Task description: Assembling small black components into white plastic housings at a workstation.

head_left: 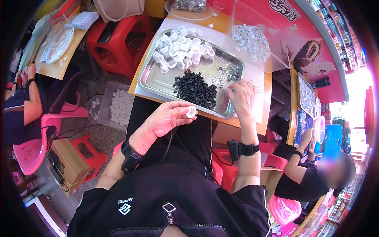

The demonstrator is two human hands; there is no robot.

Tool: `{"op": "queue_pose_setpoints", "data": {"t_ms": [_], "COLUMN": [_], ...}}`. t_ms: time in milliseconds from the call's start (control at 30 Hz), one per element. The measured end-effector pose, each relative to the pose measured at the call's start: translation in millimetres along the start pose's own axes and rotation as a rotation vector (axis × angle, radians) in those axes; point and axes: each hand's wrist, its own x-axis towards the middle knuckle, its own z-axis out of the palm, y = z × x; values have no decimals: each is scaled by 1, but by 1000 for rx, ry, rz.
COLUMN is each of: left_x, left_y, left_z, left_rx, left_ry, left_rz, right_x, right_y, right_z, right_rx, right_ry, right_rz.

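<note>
My left hand (161, 119) pinches a small round white plastic cap (191, 112) between thumb and fingers, just off the near edge of a metal tray (154, 78). My right hand (243, 98) reaches over the tray's right end, its fingertips pressed together at small shiny metal pieces (229, 72). Whatever lies between those fingertips is too small to make out. Inside the tray, a heap of translucent white plastic parts (181, 51) fills the far left. A mound of tiny black parts (194, 89) sits at the near middle.
Beyond the tray's right end lies another pile of clear ring-shaped parts (249, 41) by a transparent panel. A red stool (118, 41) stands left of the table. On the floor is a grey bin (106, 103) of white parts. Co-workers sit at tables on both sides.
</note>
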Motion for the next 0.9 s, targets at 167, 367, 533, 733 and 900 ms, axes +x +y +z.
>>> {"op": "queue_pose_setpoints", "data": {"t_ms": [167,367,533,733,900], "left_x": [-3,-1,3,5,2], "left_y": [2,1,0,3,9], "left_z": [-4,-7,-8,-5,4], "left_rx": [3,0,-41,-75,-145], "left_ry": [24,26,-3,-3,4], "left_rz": [7,12,-4,10,40], "right_x": [0,-11,-21,-28,-29], "right_y": [0,0,-17,-36,-48], "right_z": [18,8,-2,2,0], "right_rx": [-22,1102,1923,2106,2036], "right_ry": [-24,-28,-136,-174,-232], "right_rz": [-16,456,702,841,743]}}
